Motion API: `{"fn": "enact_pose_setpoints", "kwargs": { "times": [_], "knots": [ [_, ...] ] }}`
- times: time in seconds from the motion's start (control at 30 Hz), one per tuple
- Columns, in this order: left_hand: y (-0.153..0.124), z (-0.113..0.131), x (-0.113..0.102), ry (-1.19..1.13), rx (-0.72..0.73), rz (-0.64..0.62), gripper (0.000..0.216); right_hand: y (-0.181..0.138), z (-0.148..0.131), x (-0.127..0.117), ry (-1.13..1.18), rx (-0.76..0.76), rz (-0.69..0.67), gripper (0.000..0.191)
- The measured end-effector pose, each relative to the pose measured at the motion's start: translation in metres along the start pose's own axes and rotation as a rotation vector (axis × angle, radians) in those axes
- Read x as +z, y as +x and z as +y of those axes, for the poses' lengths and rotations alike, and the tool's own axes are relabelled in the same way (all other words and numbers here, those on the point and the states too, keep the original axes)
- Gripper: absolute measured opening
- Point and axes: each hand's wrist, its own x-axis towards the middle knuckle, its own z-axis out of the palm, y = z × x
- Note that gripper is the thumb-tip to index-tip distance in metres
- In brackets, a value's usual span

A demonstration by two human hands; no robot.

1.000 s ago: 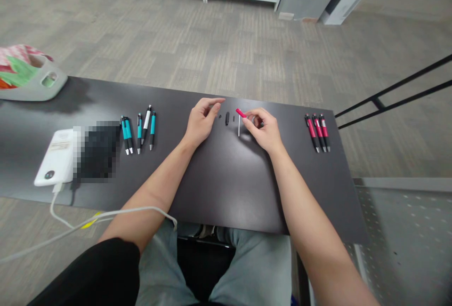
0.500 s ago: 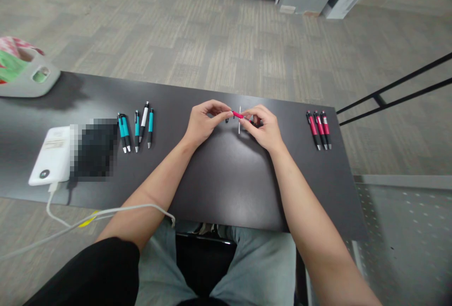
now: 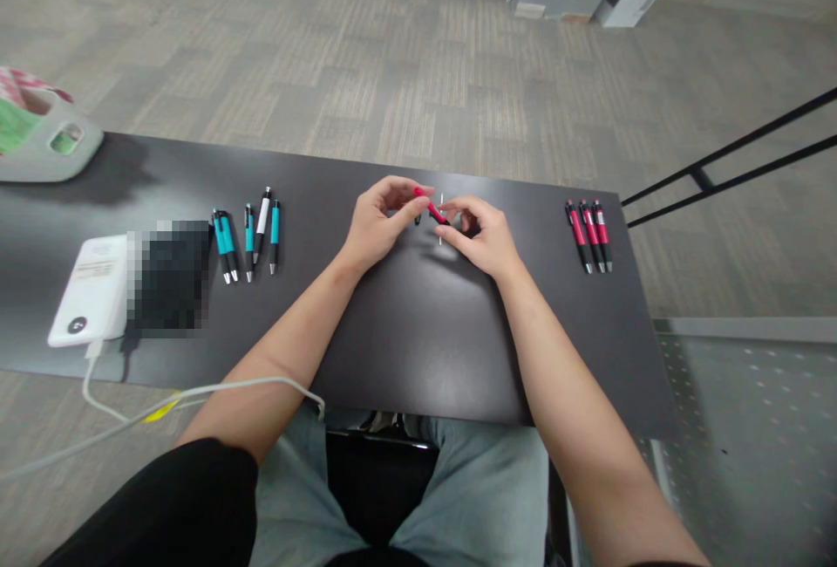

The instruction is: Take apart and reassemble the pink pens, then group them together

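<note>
A pink pen barrel (image 3: 437, 213) is held tilted above the middle of the table, between my two hands. My left hand (image 3: 372, 231) pinches its upper left end with thumb and fingertips. My right hand (image 3: 487, 240) closes thumb and forefinger around its lower, dark end. Under the right fingertips a thin pale rod like a refill (image 3: 440, 241) lies on the table, partly covered. A small dark piece (image 3: 418, 220) shows by the left fingertips, too small to name.
On the dark table (image 3: 418, 340), several teal pens (image 3: 226, 244) and a white pen (image 3: 262, 216) lie left; three pink pens (image 3: 592, 231) lie right. Farther left are a white power bank (image 3: 88, 288) with a cable (image 3: 235, 385), a blurred dark object (image 3: 171, 279) and a white basket (image 3: 62, 161).
The pink barrel has turned from nearly level to a steeper slant, its left end higher. Both hands stay in almost the same place; the whole view has shifted slightly.
</note>
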Motion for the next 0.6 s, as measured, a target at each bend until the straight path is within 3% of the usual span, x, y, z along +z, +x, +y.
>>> {"fn": "enact_pose_setpoints", "kwargs": {
  "times": [0.13, 0.3, 0.43, 0.53, 0.6],
  "knots": [
    [0.009, -0.014, -0.007, -0.037, 0.058, 0.2, 0.063, -0.002, -0.003, 0.001, -0.269, 0.056, -0.016, 0.023],
    [0.015, -0.028, -0.015, 0.011, 0.111, 0.267, 0.062, -0.001, -0.013, -0.003, -0.45, 0.21, -0.031, 0.009],
    [0.008, -0.02, -0.015, 0.221, 0.231, 0.232, 0.039, -0.003, -0.028, -0.019, -0.567, 0.385, -0.022, 0.008],
    [0.001, -0.01, -0.013, 0.401, 0.337, 0.129, 0.015, -0.007, -0.045, -0.032, -0.673, 0.524, -0.047, 0.008],
    [-0.002, -0.006, -0.011, 0.454, 0.385, 0.053, 0.012, -0.009, -0.054, -0.036, -0.724, 0.61, -0.059, 0.007]
  ]
}}
